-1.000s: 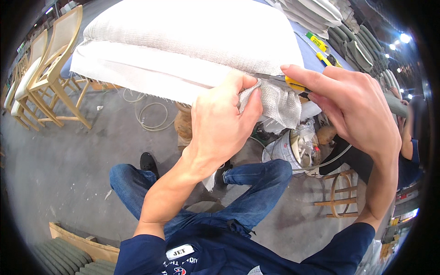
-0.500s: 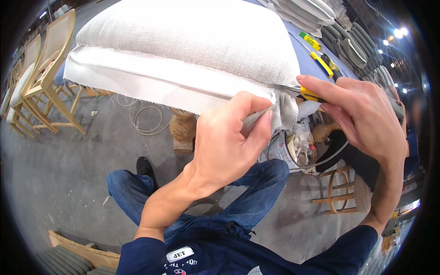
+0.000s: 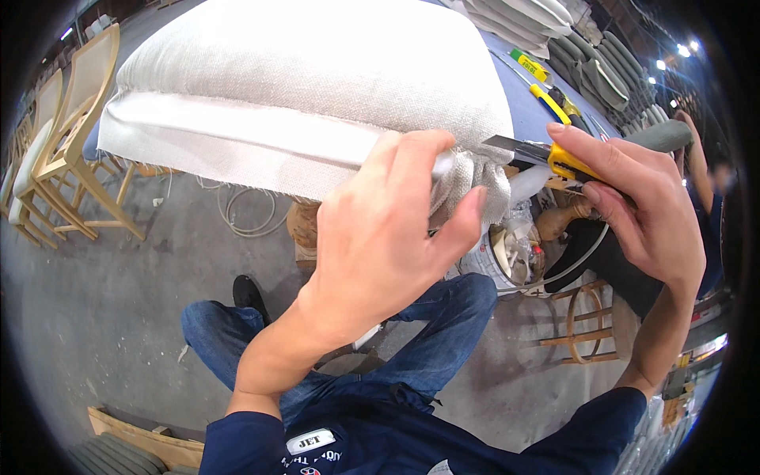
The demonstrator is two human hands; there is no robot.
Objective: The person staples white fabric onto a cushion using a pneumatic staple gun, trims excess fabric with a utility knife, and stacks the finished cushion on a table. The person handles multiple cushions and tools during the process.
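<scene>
Cushion: big pale woven cushion (image 3: 317,71) lies on the blue table (image 3: 530,119).
Left hand: left hand (image 3: 388,237) pinches shut on the cushion's gathered corner fabric (image 3: 475,178).
Right hand: right hand (image 3: 641,214) grips a yellow utility knife (image 3: 546,154), blade touching that corner.
Chairs: wooden chairs (image 3: 63,150) stand left of the cushion.

The left hand (image 3: 388,229) covers the cushion's (image 3: 317,87) corner seam, so the fabric under the palm is hidden. The utility knife's (image 3: 546,154) handle vanishes inside the right hand (image 3: 641,214) — only blade and yellow collar show. The bucket's (image 3: 511,257) contents are too jumbled to tell
</scene>
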